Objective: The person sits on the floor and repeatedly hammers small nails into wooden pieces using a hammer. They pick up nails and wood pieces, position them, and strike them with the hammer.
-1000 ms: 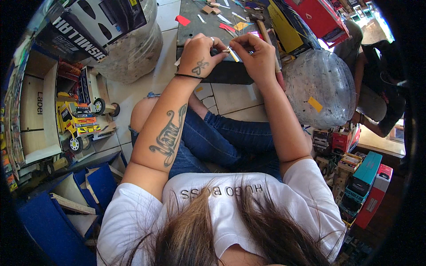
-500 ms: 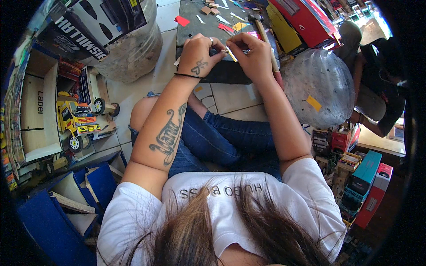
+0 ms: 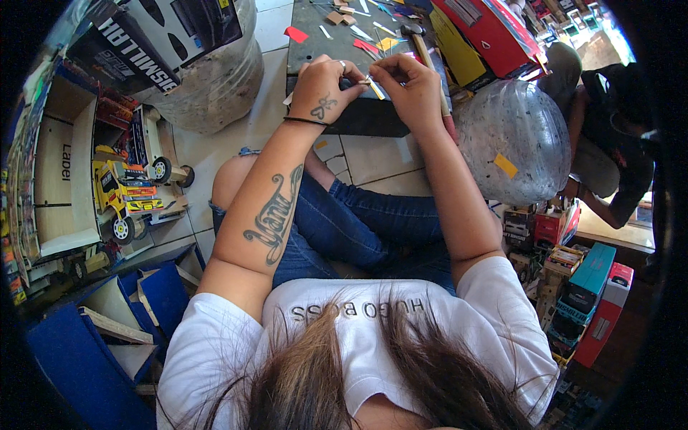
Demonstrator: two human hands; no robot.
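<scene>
Over the near edge of a dark work surface (image 3: 309,49), both of my hands meet at a small, narrow pale strip (image 3: 375,89). My left hand (image 3: 328,89) pinches one end between thumb and fingers. My right hand (image 3: 410,86) is closed beside it, its thumb and fingertips at the top of the strip. Whatever else sits between the fingertips is too small to make out. Beyond my hands lie paper scraps, among them a red scrap (image 3: 294,34), a yellow scrap (image 3: 387,44) and small brown blocks (image 3: 335,17). A hammer (image 3: 423,47) rests to the right.
A clear plastic-wrapped bundle (image 3: 512,143) stands at right, below a red box (image 3: 494,36). At left are a yellow toy truck (image 3: 118,188), a wooden truck bed (image 3: 64,172) and blue panels (image 3: 86,358). Another person (image 3: 609,136) sits at far right. Toy trucks (image 3: 573,308) crowd the lower right.
My hands stay at nearly the same spot. The right fingertips have shifted slightly at the strip, and the whole view has moved a little.
</scene>
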